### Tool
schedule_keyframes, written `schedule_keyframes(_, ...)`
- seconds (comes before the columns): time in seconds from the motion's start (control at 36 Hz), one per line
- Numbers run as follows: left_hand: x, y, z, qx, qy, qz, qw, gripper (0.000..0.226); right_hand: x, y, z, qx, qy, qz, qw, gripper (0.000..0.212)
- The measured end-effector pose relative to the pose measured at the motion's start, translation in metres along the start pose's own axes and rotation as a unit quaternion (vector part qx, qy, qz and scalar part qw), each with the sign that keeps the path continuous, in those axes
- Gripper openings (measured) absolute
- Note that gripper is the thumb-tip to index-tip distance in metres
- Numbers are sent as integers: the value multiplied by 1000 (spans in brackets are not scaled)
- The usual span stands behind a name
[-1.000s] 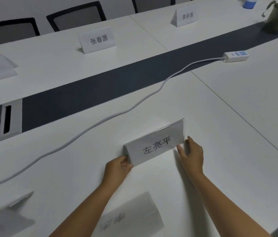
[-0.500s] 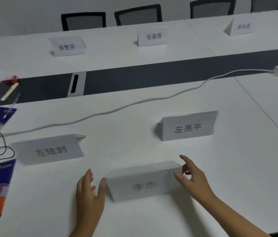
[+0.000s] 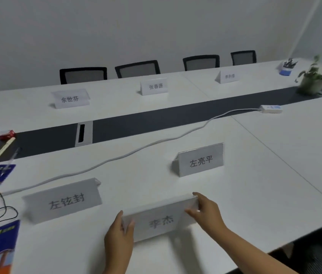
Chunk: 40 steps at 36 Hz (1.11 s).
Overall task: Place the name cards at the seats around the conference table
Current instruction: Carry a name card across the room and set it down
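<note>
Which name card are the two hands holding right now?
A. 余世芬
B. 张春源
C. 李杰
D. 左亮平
C: the left hand and the right hand grip the two ends of the card marked 李杰, nearest the table's near edge.

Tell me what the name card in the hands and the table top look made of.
Name card: likely clear glossy plastic over printed paper, as its top edge glints. Table top: smooth matte white, probably laminate board; a thin seam divides panels.
</note>
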<state>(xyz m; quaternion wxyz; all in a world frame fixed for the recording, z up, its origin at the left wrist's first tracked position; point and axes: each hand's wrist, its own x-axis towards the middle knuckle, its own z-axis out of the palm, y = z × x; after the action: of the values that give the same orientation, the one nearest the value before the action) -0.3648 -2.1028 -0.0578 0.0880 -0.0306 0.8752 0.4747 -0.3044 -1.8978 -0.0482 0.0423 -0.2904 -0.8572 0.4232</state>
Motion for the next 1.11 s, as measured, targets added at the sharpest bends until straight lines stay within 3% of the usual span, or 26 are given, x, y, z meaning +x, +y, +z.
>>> schedule_keyframes(0.11,-8,-3,-43,-50,-4,48,998,44,-41,-43,-2,13,57,-50,997,47)
schedule_keyframes(0.22,-25,-8,-82,-80,-41,111,990,39,-105,-67,2,83,124,-42,988,42)
schedule_keyframes(0.44,-86,-19,-98,-48,-239,146,959,39,-264,-35,26,166,281,83,942,41)
schedule_keyframes(0.58,-137,-23,-72,3,-366,172,915,40,-351,2,34,203,373,178,888,42)
schedule_keyframes(0.75,-216,-36,-16,77,-511,194,834,40,-446,51,28,213,460,284,814,43)
schedule_keyframes(0.97,-340,-47,86,144,-592,208,766,43,-537,144,0,226,521,407,715,44)
schedule_keyframes(1.11,-413,-38,148,132,-610,199,756,43,-576,209,-43,230,539,432,685,45)
